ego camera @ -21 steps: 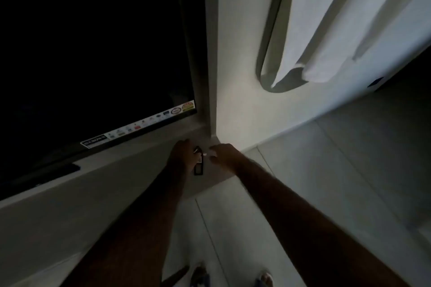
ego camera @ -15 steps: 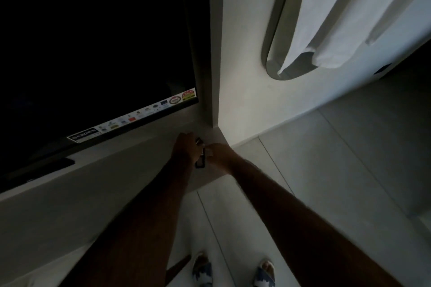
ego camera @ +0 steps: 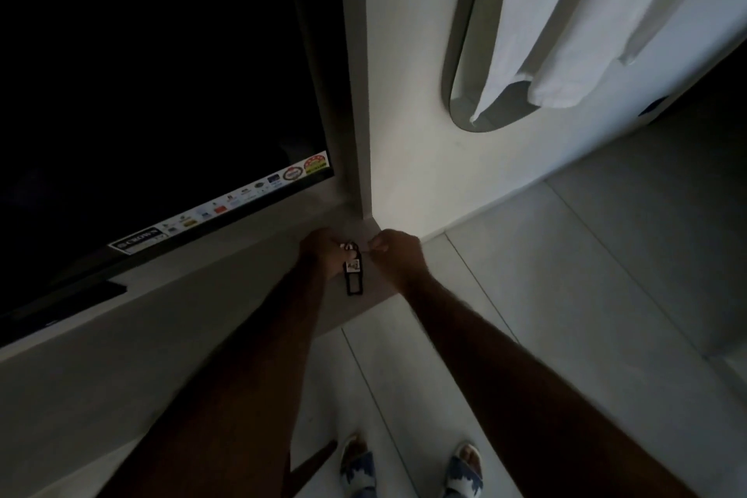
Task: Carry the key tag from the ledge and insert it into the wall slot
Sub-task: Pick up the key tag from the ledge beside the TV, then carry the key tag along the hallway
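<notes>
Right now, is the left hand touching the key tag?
Touching. The head view shows the left hand closed over the top end of the key tag, with no gap between them.

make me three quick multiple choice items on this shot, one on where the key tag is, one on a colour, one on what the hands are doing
1. Where is the key tag?
A. on the floor by the feet
B. on the ledge, between the two hands
C. hanging on the mirror

2. What colour is the key tag's frame?
A. black
B. red
C. yellow

3. What is the left hand doing?
A. resting flat on the television
B. hanging at the person's side
C. touching the top end of the key tag

Answers: 1 B, the tag lies on the grey ledge with the left hand and right hand on either side. 2 A, its outline is dark black against the ledge. 3 C, its fingers meet the tag's top end, though the dim light hides how firm the grip is.
</notes>
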The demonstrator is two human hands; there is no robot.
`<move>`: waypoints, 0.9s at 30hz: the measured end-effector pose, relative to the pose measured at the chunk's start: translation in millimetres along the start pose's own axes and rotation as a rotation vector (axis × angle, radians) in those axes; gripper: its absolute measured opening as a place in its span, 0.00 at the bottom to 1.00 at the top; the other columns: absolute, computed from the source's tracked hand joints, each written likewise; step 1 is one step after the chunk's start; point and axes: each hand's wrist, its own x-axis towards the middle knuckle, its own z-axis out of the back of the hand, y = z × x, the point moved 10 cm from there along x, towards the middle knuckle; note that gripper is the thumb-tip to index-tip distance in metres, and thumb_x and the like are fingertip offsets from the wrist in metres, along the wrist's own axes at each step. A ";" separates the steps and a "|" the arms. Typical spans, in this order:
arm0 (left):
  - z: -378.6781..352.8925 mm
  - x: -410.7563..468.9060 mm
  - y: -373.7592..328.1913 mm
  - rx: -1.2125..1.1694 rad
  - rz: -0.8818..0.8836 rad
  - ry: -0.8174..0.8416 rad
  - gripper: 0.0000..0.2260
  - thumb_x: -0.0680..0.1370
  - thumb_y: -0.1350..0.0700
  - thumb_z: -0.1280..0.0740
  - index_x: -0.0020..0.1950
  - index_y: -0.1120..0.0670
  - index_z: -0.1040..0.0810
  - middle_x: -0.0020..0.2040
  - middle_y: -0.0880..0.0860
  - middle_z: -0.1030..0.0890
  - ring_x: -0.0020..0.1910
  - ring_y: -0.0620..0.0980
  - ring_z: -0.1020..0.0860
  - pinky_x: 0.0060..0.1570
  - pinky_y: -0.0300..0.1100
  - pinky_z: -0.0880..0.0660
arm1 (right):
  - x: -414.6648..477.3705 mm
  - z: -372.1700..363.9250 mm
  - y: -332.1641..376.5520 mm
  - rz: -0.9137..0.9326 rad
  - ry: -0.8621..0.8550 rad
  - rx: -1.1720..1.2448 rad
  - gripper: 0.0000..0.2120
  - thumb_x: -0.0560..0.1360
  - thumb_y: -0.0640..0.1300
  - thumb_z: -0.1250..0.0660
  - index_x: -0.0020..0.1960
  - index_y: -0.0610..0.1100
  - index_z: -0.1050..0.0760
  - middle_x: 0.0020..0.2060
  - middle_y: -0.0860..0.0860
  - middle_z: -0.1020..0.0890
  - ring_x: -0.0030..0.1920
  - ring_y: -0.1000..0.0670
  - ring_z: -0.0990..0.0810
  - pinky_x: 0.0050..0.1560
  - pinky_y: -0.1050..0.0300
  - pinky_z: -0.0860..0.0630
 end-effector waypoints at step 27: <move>-7.6 -216.6 -332.3 -0.305 -0.645 0.250 0.13 0.72 0.71 0.27 0.56 0.67 0.20 0.39 0.58 0.18 0.36 0.51 0.15 0.44 0.48 0.15 | -120.8 323.6 -13.3 -0.065 -0.062 0.617 0.11 0.73 0.35 0.30 0.55 0.37 0.19 0.45 0.43 0.15 0.40 0.49 0.16 0.48 0.55 0.16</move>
